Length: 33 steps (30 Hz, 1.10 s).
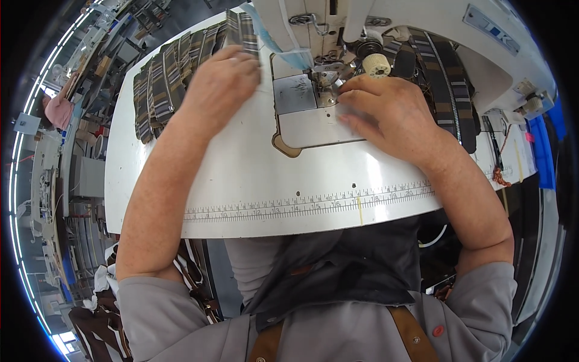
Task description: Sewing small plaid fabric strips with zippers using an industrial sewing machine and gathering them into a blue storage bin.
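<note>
My left hand (226,81) has its fingers curled closed on a striped fabric piece (240,27) left of the machine's needle plate. Beside it, a pile of brown-and-grey striped pieces (163,81) lies on the white table (253,181). My right hand (383,114), slightly blurred, has its fingers apart beside the presser foot (325,84) of the sewing machine (488,60), with nothing visible held. A cream round wheel (377,65) sits above those fingers. A light-blue strip (286,54) hangs at the machine head.
More fabric pieces with metal zippers (446,78) lie right of the machine. A cord and dark tools (497,151) rest at the right end, near a blue bin (543,154). A printed ruler runs along the front edge. A person in pink (57,108) is at another workstation far left.
</note>
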{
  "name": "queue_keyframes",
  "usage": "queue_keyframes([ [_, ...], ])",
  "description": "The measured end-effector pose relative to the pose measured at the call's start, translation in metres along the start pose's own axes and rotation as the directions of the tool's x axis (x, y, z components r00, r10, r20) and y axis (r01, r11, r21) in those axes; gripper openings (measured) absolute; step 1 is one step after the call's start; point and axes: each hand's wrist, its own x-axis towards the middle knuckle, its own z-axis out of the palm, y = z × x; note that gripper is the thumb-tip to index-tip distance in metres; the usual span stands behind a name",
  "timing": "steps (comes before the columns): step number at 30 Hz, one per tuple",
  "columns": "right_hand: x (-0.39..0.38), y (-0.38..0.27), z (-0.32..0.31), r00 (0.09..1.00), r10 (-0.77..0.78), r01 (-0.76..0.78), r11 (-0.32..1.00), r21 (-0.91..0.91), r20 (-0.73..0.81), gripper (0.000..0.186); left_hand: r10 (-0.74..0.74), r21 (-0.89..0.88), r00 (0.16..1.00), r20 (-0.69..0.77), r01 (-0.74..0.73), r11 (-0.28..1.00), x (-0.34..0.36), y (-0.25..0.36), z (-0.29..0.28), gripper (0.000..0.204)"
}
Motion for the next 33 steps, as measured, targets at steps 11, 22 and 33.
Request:
queue_keyframes([
  [11,-0.007,0.006,-0.019,0.996,0.068,-0.079,0.959,-0.271,-0.049,0.022,-0.493,-0.139,0.861,0.121,0.507,0.851,-0.101,0.023,-0.021,0.062],
  [22,-0.078,0.03,-0.083,0.828,0.507,-0.556,0.69,-0.464,-0.238,0.064,-0.405,-0.232,0.833,0.376,0.508,0.829,-0.089,0.033,-0.027,0.074],
  [33,-0.09,0.042,-0.08,0.804,0.478,-0.593,0.685,-0.423,-0.353,0.065,-0.406,-0.226,0.889,0.212,0.449,0.865,-0.056,0.076,-0.06,0.055],
])
